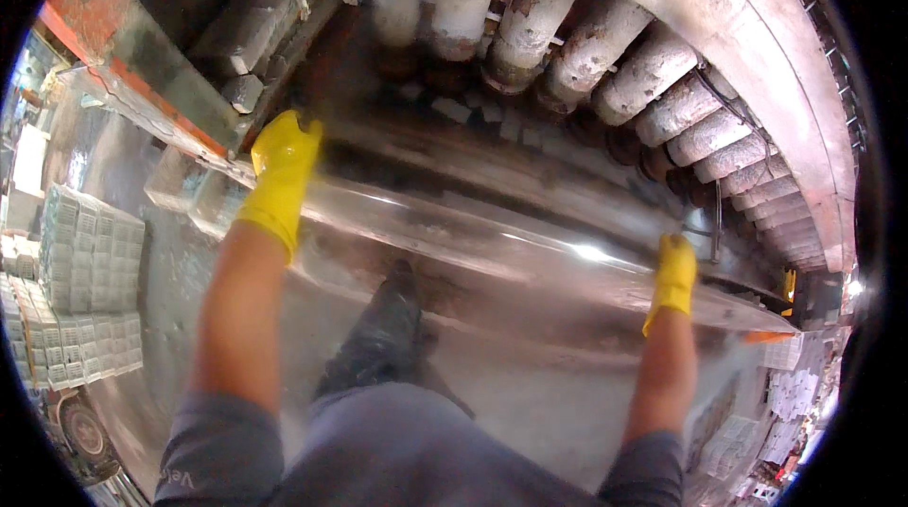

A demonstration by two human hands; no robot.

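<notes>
Left hand (287, 162), wearing a yellow glove, is near the left end of a long shiny ledge (530, 242), which forms the front edge of a machine. Its fingers reach over toward the inner side of this edge, but they are blurred, so I cannot tell if they are closed around something. Also in a yellow glove, the right hand (674, 275) is near the right end of the same ledge, with its fingers pointing inward; I cannot tell either whether it grips. Both arms are stretched wide apart, and the ledge runs between the two hands, wet-looking, with a bright reflection nearer to the right hand.

Behind the ledge, along the back side of the machine, stands a row of thick grey cylinders (536, 20), dirty and worn. Small pale pieces (452, 110) lie below them, in the dark area. Beyond the left end of the ledge there is a beam with orange-red paint (104, 39). Before the front edge, one leg (378, 337) in dark trousers stands on the grey floor (530, 384). To the far left are stacked pale crates (90, 261), with a wheel (85, 427) close below them.
</notes>
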